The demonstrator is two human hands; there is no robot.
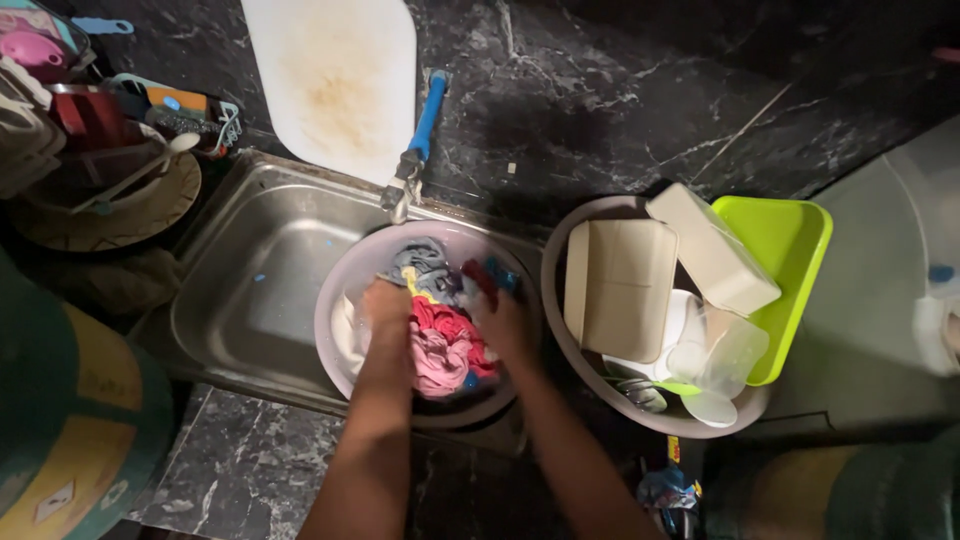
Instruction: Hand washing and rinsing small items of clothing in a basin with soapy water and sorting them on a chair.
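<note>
Both hands, left hand [385, 305] and right hand [503, 322], fingers clamped on wet coloured cloths [445, 335] inside the grey basin [340, 300] over the sink [250, 290]; washing under way, unfinished

Dim overhead view; light pools at centre, edges fall dark.

You get soft light from about twelve o'clock, brightest on the white cutting board [335, 75] and lime tray [790, 240]. The steel sink [250, 290] shows dull glare. Black marble counter [620, 90] swallows detail toward one and two o'clock. Corners at seven and four o'clock are blurred, bowed by the wide lens. Your forearms shade the basin [345, 300].
</note>
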